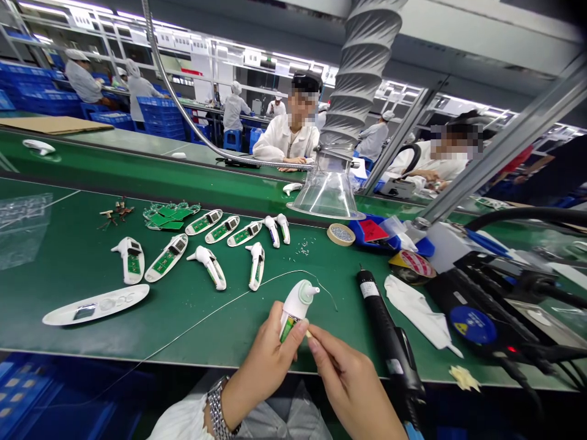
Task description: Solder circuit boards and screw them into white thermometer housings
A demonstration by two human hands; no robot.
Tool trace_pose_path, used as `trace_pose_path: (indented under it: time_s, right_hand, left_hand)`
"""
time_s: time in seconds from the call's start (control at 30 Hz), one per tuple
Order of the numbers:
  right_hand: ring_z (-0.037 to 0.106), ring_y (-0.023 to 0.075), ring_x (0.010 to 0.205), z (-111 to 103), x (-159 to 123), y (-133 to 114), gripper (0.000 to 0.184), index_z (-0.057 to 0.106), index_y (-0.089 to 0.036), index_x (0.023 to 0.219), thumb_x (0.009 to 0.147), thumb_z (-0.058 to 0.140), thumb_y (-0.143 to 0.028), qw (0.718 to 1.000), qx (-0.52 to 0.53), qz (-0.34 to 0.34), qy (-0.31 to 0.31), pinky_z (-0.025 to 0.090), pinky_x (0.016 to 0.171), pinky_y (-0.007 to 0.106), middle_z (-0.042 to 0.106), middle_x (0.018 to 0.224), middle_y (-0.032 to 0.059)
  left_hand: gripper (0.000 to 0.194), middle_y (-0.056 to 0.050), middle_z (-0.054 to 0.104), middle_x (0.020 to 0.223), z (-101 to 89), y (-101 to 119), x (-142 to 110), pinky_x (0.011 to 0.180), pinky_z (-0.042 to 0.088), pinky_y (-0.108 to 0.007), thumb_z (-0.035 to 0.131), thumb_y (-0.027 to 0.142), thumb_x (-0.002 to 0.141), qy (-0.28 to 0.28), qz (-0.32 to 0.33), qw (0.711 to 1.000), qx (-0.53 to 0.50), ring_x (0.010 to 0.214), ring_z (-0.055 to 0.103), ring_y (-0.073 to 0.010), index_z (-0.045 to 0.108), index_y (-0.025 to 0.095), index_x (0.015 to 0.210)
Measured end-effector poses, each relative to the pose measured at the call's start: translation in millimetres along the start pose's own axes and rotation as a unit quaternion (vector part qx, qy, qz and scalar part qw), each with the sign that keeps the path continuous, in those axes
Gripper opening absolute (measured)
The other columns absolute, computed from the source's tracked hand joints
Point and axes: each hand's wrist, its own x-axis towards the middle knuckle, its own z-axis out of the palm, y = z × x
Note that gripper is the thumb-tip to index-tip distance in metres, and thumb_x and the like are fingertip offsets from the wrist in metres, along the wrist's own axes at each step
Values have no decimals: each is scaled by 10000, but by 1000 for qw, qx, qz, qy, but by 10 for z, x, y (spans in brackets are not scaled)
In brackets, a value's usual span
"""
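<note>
In front of me, my left hand (263, 351) is wrapped round a white ear thermometer (299, 297), its probe tip pointing up and right. Part of a green circuit board shows in its opened side, above my left thumb. My right hand (351, 373) is pinched close beside the lower end, with a small pale thing between its fingertips, mostly hidden. Beyond my hands lie several white thermometer housings (210, 266), some with probes attached. Several half shells (166, 259) hold green boards. A long white shell (96, 305) with a display window rests at the left.
To the right lie a black electric screwdriver (383, 333), a white cloth-like piece (417, 311) and a black device (477, 305). Loose screws (303, 247) and a screw-filled tape ring (340, 234) sit farther back. A clear extraction hood (328, 192) hangs above. Co-workers sit across the line.
</note>
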Motion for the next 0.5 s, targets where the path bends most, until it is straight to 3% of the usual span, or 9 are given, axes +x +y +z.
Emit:
trace_pose_path:
  time_s: [0.5]
  right_hand:
    - [609, 188, 758, 59, 10, 33, 324, 615, -241, 1125, 961, 358, -348, 1000, 14, 1, 14, 494, 796, 287, 656, 879, 35]
  left_hand:
    - [285, 70, 403, 593, 4, -65, 5, 529, 339, -224, 381, 481, 893, 20, 14, 999, 30, 528, 400, -103, 352, 216, 791]
